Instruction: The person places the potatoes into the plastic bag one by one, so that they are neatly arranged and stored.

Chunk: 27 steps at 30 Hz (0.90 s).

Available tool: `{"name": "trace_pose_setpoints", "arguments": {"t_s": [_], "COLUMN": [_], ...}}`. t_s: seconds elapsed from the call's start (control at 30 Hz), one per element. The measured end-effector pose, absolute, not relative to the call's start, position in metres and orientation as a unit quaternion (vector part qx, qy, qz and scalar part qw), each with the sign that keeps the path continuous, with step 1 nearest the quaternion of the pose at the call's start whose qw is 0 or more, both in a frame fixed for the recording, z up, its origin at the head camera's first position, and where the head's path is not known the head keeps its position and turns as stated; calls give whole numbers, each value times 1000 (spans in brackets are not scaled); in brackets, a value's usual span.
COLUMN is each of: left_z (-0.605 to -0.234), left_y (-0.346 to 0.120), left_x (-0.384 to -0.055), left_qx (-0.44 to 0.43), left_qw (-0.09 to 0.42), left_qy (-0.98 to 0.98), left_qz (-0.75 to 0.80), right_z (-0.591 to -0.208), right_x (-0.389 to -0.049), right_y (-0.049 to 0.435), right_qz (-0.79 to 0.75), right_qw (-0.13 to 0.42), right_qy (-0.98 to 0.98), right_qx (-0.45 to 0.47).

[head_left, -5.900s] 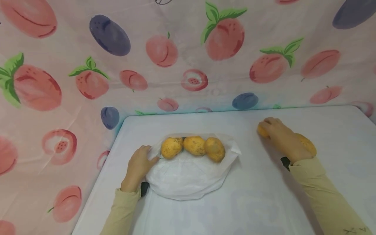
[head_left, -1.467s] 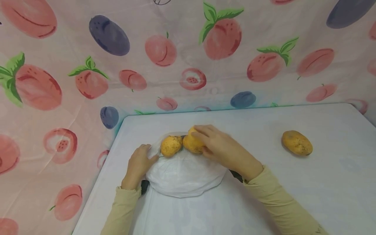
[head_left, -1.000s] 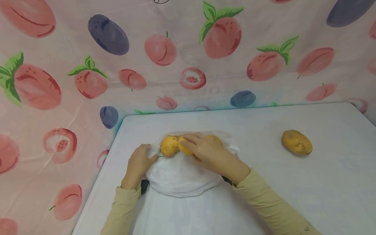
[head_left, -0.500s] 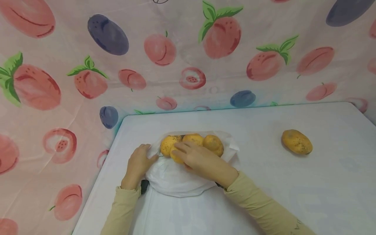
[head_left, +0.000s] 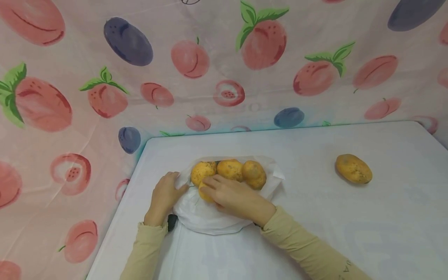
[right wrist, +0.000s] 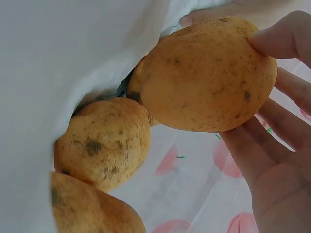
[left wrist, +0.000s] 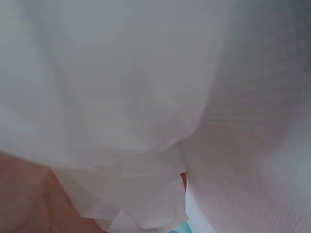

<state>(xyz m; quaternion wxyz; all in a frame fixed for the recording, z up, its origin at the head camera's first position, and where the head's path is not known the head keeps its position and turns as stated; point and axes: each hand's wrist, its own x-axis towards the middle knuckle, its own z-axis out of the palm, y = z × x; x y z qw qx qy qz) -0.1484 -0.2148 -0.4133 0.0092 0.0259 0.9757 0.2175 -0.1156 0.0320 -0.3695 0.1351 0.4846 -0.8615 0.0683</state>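
Note:
A white plastic bag (head_left: 210, 217) lies on the table with three yellow potatoes along its far side: a left one (head_left: 201, 171), a middle one (head_left: 230, 168) and a right one (head_left: 254, 174). My right hand (head_left: 236, 197) grips another potato (right wrist: 209, 75) between thumb and fingers, over the bag just in front of the left and middle ones. At the bag's left edge, my left hand (head_left: 164, 198) holds the plastic, thumb on the near side; some of its fingers are hidden. White plastic (left wrist: 121, 82) fills most of the left wrist view.
One more potato (head_left: 354, 169) lies by itself on the right of the white table (head_left: 350, 225). A fruit-printed cloth (head_left: 196, 23) hangs behind and to the left of the table.
My right hand has picked up a potato from the right of the table, brought it left over the bag, and lowered it toward the near side. The left hand has stayed put.

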Motion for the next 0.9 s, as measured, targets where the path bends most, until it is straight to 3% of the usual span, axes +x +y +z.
{"name": "trace_pose_setpoints", "arguments": {"t_s": [0.9], "left_z": [-414], "left_y": [-214], "left_x": [-147], "left_qx": [31], "left_qw": [-6], "left_qy": [976], "left_qz": [218], "right_z": [-390], "right_x": [-114], "right_y": [16], "right_qz": [36], "right_qw": [174], "right_qy": [-843], "right_qx": [508]}}
